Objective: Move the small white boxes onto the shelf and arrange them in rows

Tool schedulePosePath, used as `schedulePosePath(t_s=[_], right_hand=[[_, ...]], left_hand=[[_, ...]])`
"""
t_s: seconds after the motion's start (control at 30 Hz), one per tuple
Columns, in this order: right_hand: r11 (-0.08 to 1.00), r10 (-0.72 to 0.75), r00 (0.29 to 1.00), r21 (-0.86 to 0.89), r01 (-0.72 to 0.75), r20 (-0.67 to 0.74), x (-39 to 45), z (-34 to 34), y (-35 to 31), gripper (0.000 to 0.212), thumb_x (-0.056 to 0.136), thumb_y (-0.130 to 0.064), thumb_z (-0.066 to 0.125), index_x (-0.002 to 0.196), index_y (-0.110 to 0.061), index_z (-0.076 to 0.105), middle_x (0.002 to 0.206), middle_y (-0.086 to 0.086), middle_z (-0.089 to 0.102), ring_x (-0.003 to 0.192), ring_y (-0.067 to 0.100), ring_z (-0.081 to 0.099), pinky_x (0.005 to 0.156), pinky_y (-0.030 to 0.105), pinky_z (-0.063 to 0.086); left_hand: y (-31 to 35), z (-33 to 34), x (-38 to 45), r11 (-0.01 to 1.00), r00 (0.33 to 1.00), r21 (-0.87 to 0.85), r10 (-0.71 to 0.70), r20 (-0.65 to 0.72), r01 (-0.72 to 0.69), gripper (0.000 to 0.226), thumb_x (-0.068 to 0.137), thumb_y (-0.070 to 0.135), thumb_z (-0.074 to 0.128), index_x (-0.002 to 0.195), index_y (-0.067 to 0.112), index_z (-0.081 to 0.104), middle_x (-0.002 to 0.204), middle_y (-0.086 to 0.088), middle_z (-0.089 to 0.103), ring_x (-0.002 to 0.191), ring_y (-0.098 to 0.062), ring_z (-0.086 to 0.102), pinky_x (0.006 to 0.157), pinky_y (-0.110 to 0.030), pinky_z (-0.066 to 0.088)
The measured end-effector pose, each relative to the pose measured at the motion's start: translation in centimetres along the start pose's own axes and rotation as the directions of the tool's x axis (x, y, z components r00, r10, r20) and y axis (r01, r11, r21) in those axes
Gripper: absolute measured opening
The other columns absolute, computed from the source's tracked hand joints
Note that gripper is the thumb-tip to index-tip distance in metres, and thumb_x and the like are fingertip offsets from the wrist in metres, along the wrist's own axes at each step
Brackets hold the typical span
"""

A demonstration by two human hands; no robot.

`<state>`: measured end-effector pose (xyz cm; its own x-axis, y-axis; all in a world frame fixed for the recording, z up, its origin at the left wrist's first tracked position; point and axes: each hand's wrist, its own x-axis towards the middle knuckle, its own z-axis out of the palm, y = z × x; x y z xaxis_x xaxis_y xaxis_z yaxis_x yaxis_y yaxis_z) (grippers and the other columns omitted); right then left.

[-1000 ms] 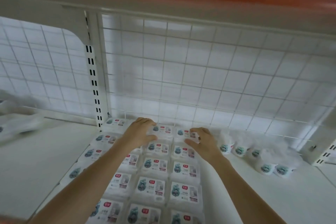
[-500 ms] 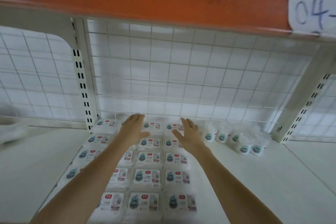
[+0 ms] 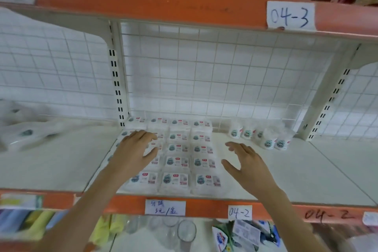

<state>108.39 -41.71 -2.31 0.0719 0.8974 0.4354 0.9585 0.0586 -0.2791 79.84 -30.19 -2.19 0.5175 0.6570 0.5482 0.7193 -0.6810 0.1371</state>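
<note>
White boxes (image 3: 177, 161) beneath open hands (image 3: 137, 149)

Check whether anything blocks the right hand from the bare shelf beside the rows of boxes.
Nothing visible does. The right hand, open and holding nothing, hovers over the bare shelf just right of the small white boxes. The white tubs stand farther back by the wire grid.

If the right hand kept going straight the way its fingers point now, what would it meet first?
The right hand is open, over bare shelf beside the white boxes, fingers aimed back and slightly left. Likely the wire mesh back panel first, possibly clipping the rear-right box; depth is unclear.
</note>
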Motion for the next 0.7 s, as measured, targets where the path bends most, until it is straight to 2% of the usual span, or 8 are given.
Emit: schedulePosePath(t_s=[0.13, 0.27, 0.4, 0.43, 0.53, 0.6, 0.7], right_hand=[[0.998, -0.052, 0.998, 0.028, 0.051, 0.043, -4.3, -0.8, -0.3, 0.045, 0.087, -0.039, 0.058, 0.128, -0.023, 0.049, 0.115, -0.007, 0.060, 0.106, 0.016, 0.057, 0.088, 0.032, 0.044], [0.990, -0.125, 0.984, 0.084, 0.115, 0.127, -7.0, -0.8, -1.9, 0.044, 0.086, -0.038, 0.060, 0.126, -0.027, 0.048, 0.115, -0.010, 0.058, 0.105, 0.013, 0.057, 0.088, 0.031, 0.044], [0.968, -0.212, 0.959, 0.174, 0.180, 0.188, -9.6, 0.9, -4.6, 0.044, 0.077, -0.029, 0.073, 0.118, -0.021, 0.058, 0.109, -0.002, 0.064, 0.096, 0.023, 0.063, 0.077, 0.037, 0.051], [0.961, -0.227, 0.951, 0.207, 0.184, 0.210, -10.2, 1.3, -5.6, 0.045, 0.076, -0.027, 0.073, 0.118, -0.021, 0.058, 0.109, -0.001, 0.064, 0.096, 0.025, 0.063, 0.077, 0.038, 0.052], [0.928, -0.297, 0.923, 0.299, 0.220, 0.243, -11.3, 2.2, -9.6, 0.045, 0.078, -0.030, 0.071, 0.120, -0.024, 0.056, 0.105, -0.007, 0.059, 0.100, 0.022, 0.061, 0.081, 0.036, 0.051], [0.880, -0.387, 0.888, 0.388, 0.275, 0.248, -11.8, 2.7, -12.5, 0.045, 0.081, -0.032, 0.067, 0.123, -0.027, 0.052, 0.102, -0.012, 0.051, 0.104, 0.019, 0.058, 0.084, 0.034, 0.049], [0.819, -0.503, 0.824, 0.448, 0.358, 0.262, -12.1, 3.5, -16.9, 0.045, 0.086, -0.038, 0.059, 0.127, -0.033, 0.043, 0.108, -0.015, 0.049, 0.110, 0.012, 0.053, 0.086, 0.029, 0.045]], left_hand=[[0.4, -2.1, -5.9, 0.992, 0.992, 0.002, -0.125, 0.029, 0.125, 0.040, 0.079, 0.043, 0.041, 0.096, 0.014, 0.063, 0.089, 0.000, 0.065, 0.081, -0.023, 0.063, 0.069, -0.035, 0.055], [1.4, -4.2, -12.3, 0.957, 0.956, 0.006, -0.290, 0.039, 0.290, 0.040, 0.077, 0.043, 0.043, 0.096, 0.014, 0.064, 0.089, -0.002, 0.065, 0.080, -0.025, 0.063, 0.066, -0.038, 0.055], [4.0, -7.3, -19.3, 0.922, 0.921, 0.046, -0.386, 0.060, 0.384, 0.036, 0.080, 0.040, 0.043, 0.095, 0.015, 0.062, 0.087, -0.003, 0.064, 0.073, -0.022, 0.063, 0.060, -0.021, 0.047], [4.6, -8.3, -21.1, 0.900, 0.897, 0.050, -0.437, 0.074, 0.434, 0.042, 0.079, 0.044, 0.040, 0.100, 0.015, 0.062, 0.092, -0.003, 0.064, 0.077, -0.022, 0.063, 0.063, -0.022, 0.046], [5.5, -11.5, -26.2, 0.818, 0.821, 0.117, -0.570, 0.041, 0.563, 0.066, 0.075, 0.056, 0.027, 0.118, 0.016, 0.058, 0.113, 0.000, 0.059, 0.103, -0.019, 0.058, 0.083, -0.028, 0.046], [5.7, -14.1, -29.1, 0.765, 0.776, 0.166, -0.631, -0.001, 0.622, 0.058, 0.081, 0.052, 0.033, 0.123, 0.018, 0.055, 0.118, 0.003, 0.056, 0.109, -0.014, 0.053, 0.089, -0.026, 0.042], [5.3, -17.5, -32.9, 0.707, 0.732, 0.208, -0.676, -0.083, 0.676, 0.035, 0.087, 0.032, 0.054, 0.121, 0.020, 0.057, 0.118, 0.002, 0.058, 0.108, -0.013, 0.054, 0.086, -0.023, 0.042]])
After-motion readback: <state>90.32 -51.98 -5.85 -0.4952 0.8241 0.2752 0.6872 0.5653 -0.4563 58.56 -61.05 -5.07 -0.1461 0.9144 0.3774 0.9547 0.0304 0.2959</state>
